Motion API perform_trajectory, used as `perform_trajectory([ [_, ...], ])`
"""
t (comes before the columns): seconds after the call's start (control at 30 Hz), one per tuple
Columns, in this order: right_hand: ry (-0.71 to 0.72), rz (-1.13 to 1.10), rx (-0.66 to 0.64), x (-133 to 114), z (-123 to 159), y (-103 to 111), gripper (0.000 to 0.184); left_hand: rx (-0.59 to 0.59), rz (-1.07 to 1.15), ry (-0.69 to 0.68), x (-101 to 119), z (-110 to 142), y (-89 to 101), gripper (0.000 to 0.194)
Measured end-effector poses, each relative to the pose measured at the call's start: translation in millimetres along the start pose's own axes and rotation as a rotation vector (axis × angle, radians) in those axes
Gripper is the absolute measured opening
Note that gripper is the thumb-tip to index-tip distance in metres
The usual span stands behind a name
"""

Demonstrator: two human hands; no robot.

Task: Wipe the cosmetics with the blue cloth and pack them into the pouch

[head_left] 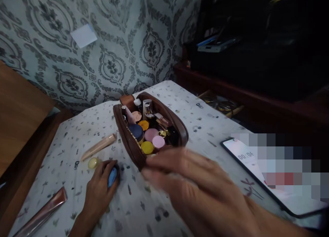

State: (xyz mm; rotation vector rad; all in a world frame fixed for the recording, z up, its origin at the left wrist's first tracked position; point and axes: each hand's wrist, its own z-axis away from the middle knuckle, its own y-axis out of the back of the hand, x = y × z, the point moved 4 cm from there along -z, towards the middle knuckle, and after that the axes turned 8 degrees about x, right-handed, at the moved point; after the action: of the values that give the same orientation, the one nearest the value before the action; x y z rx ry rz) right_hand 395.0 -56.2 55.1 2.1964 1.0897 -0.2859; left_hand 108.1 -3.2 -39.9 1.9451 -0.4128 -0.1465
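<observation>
My left hand (pixel 100 184) rests low over the table, its fingers curled round a small blue round piece (pixel 112 177). Beside its fingertips are a small pale yellow round container (pixel 94 163) and a beige tube (pixel 100 146) lying flat. A brown zip makeup bag (pixel 183 127) stands unzipped, holding several cosmetics, among them a yellow lid (pixel 147 147), a pink lid (pixel 158 141) and a dark blue jar (pixel 136 131). Blurred by motion, my right hand (pixel 195 189) stretches its fingers across the bag's near end; whether they touch it I cannot tell.
A shiny rose-coloured tube (pixel 42 214) lies at the front left of the patterned tablecloth (pixel 144 213). On the right lies a phone (pixel 240 151) showing a timer, partly pixelated. Patterned wallpaper (pixel 113 67) rises behind, and a dark red shelf (pixel 221 82) runs along the right.
</observation>
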Motion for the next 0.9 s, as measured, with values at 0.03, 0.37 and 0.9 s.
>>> perform_trajectory([
  [0.03,0.071,0.008,0.008,5.8,-9.8,-2.1,0.045,0.035,-0.013,-0.016,-1.1,1.3,-1.9,0.037],
  [0.37,0.163,0.085,-0.078,46.1,-19.2,-29.7,0.030,0.058,0.015,-0.087,-14.1,5.7,-9.8,0.040],
  [0.9,0.093,-0.237,-0.078,-6.6,15.8,-43.4,0.037,0.064,0.539,0.459,-22.8,-5.4,-1.9,0.031],
])
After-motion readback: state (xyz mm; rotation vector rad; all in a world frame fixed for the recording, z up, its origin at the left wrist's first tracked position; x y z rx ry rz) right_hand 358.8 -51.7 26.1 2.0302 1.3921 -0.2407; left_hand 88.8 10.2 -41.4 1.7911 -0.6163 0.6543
